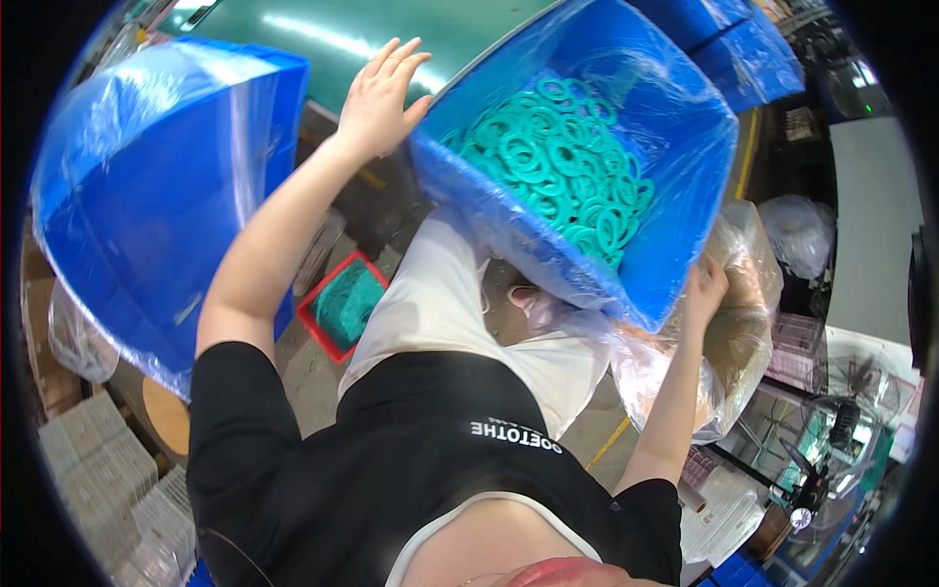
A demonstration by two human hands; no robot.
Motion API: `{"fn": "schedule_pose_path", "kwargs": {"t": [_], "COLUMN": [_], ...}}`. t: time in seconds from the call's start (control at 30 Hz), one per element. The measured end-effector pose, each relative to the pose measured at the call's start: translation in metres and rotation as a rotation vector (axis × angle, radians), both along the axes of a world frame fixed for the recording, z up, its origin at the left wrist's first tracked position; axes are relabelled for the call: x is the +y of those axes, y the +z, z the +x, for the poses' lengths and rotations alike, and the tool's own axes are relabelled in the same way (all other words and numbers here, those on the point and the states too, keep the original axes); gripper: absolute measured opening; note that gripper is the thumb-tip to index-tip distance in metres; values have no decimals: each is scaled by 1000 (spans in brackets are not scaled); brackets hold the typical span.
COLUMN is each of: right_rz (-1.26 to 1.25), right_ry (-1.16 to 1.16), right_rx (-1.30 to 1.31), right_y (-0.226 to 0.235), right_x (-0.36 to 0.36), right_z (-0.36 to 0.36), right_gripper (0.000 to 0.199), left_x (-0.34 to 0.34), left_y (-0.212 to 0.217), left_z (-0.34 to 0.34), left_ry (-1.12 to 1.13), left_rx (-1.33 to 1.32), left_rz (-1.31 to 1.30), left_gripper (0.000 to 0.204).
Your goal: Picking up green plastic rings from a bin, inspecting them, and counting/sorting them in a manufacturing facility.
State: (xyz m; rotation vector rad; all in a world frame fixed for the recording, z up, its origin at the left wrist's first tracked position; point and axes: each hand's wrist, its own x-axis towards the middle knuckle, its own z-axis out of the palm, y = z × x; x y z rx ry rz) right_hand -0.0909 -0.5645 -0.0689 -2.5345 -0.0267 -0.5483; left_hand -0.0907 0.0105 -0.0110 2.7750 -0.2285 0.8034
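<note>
A blue plastic bin [699, 210] lined with clear film stands tilted in front of me, its near side by my legs. Inside it lies a heap of teal-green rings [553, 161]. My left hand [381, 103] is beside the bin's far left corner, fingers stretched and apart, nothing in them. At the near right corner, my right hand [706, 292] has its fingers curled against the bin's outer side. Part of that grip is hidden by the bin.
Another film-covered blue bin [147, 215] stands at left. A red crate [342, 305] with green material is on the floor by my leg. At right is an open carton [738, 342] lined with clear plastic. A green table [333, 44] spans the far side. Stacked trays [98, 470] fill the lower left.
</note>
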Motion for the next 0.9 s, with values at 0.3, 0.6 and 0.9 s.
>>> {"fn": "schedule_pose_path", "kwargs": {"t": [0.3, 0.6, 0.9], "right_rz": [-295, -765, -1167], "right_ry": [509, 722, 887], "right_rx": [474, 672, 587], "right_y": [-42, -193, -229], "right_x": [122, 99, 109], "right_z": [56, 93, 100], "right_gripper": [30, 57, 13], "left_x": [-39, -38, -38], "left_y": [-27, -29, -32], "left_z": [100, 103, 106], "left_ry": [241, 243, 229], "left_rx": [331, 288, 269], "left_rz": [149, 152, 171], "left_gripper": [78, 80, 78]}}
